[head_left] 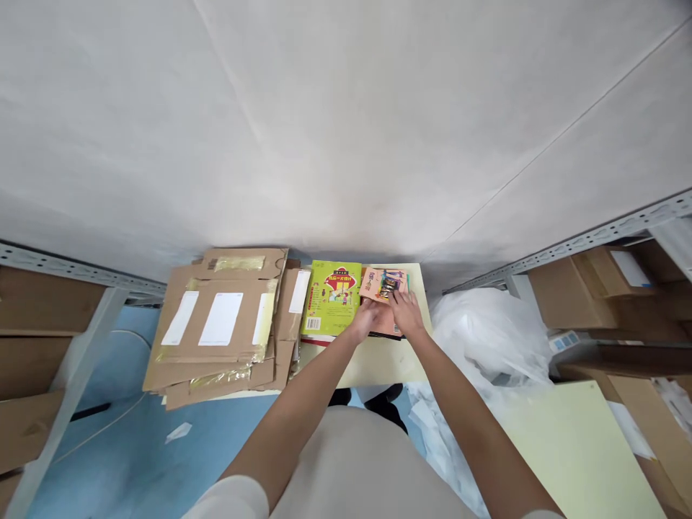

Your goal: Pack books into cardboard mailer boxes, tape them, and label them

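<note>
A small pink book (373,282) with a dark, colourful cover picture is tilted up slightly at its lower edge. My left hand (364,320), fingers closed, grips it at the lower left corner. At its lower right, my right hand (406,311) holds the edge with the fingertips over the cover. Under it lies a salmon-coloured book (385,321) on a stack of other books, partly hidden by my hands. Just left of the stack is a lime-green book (331,299) with a red title patch and a barcode, on top of more books.
The pale yellow table (378,364) stands against the wall. Flattened cardboard boxes (216,353) with white labels are piled on its left. White plastic wrap (486,335) bulges on the right, above a pale board (573,440). Shelves with boxes (37,367) flank both sides.
</note>
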`<state>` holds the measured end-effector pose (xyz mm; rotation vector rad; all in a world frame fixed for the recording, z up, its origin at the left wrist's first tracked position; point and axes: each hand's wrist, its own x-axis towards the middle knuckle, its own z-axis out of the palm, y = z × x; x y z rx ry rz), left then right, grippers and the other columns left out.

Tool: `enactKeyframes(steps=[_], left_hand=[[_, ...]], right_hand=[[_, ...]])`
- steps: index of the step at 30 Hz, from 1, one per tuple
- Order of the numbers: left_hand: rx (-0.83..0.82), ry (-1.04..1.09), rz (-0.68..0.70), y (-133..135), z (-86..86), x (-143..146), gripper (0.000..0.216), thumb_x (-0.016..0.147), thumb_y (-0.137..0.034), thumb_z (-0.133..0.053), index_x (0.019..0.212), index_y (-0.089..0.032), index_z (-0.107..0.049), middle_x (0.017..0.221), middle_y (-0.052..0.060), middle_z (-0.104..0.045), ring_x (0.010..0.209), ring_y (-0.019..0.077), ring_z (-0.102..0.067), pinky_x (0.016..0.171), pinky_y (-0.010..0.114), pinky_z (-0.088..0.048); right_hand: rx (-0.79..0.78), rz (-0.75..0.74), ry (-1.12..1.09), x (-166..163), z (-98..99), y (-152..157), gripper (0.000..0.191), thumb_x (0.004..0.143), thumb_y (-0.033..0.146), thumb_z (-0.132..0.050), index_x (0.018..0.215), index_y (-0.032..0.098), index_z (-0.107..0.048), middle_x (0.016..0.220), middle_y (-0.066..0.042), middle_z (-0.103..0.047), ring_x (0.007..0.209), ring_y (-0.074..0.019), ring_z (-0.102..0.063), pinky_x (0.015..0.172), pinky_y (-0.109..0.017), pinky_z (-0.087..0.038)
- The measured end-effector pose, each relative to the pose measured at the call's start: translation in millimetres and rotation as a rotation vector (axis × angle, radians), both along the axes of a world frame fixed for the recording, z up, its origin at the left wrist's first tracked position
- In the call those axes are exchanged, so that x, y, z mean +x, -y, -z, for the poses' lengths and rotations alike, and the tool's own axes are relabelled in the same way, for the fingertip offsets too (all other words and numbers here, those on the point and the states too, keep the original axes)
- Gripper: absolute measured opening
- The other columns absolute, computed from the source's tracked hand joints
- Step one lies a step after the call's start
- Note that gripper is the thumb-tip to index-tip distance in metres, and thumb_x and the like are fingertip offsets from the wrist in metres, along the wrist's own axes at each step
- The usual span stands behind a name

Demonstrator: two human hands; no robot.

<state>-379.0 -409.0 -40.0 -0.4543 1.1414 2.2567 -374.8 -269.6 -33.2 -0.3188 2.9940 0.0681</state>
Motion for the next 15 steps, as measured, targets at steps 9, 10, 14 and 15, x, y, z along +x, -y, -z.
enactKeyframes(steps=[9,10,14,15], left_hand=[[-0.108,0.046,-0.119,5,-6.2,35,0.052,0.062,-0.044,-0.076,0.102,-0.021,-0.053,0.093,0.004,-0.066,0.073,0.0143,-0.062,0.067,0.028,-0.050],[-0.142,0.013,-0.136,9,-7.2,39,0.051,0.062,-0.045,-0.075,0.101,-0.020,-0.054,0.091,0.004,-0.066,0.073,0.0138,-0.061,0.066,0.027,-0.050],[-0.210,-0.153,-0.032,38,-15.7,56,0.044,0.067,-0.049,-0.070,0.097,-0.018,-0.061,0.094,0.007,-0.067,0.078,0.0165,-0.061,0.068,0.028,-0.050],[-0.230,-0.203,0.010,46,-18.9,61,0.044,0.068,-0.049,-0.069,0.097,-0.017,-0.062,0.095,0.007,-0.067,0.080,0.0172,-0.061,0.069,0.028,-0.049]], right_hand=[[-0.226,-0.096,-0.139,55,-6.7,38,0.037,0.084,0.012,-0.044,0.116,0.014,-0.062,0.097,-0.014,-0.068,0.098,-0.0261,-0.058,0.103,-0.049,-0.032],[-0.306,-0.101,-0.147,62,-8.4,41,0.037,0.084,0.017,-0.048,0.118,0.016,-0.062,0.101,-0.013,-0.067,0.101,-0.0262,-0.057,0.103,-0.048,-0.033],[-0.602,0.018,-0.197,85,-20.1,44,0.045,0.077,0.035,-0.061,0.121,0.023,-0.060,0.121,-0.013,-0.056,0.115,-0.0296,-0.049,0.100,-0.048,-0.038],[-0.673,0.115,-0.225,89,-24.0,42,0.049,0.075,0.037,-0.063,0.122,0.023,-0.059,0.125,-0.013,-0.053,0.119,-0.0310,-0.046,0.100,-0.050,-0.037]])
